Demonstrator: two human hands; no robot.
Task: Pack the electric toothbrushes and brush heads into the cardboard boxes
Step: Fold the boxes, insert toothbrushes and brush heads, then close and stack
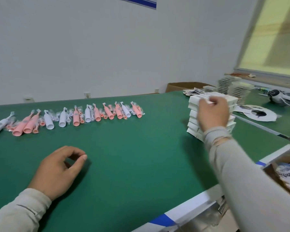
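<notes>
Packing barely begun: pink and white electric toothbrushes (70, 117) with bagged brush heads (54, 116) lie unpacked along the green worktop (124, 148); right hand (213, 113), fingers curled, grips the top of the white cardboard box stack (193, 121); left hand (60, 169) rests loosely curled, empty.

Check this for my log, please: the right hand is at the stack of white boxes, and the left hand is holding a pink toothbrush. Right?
Not quite. The head view shows the left hand holding nothing, loosely curled over the green table; the pink toothbrushes lie untouched in the row. The right hand is at the stack of white boxes.
</notes>
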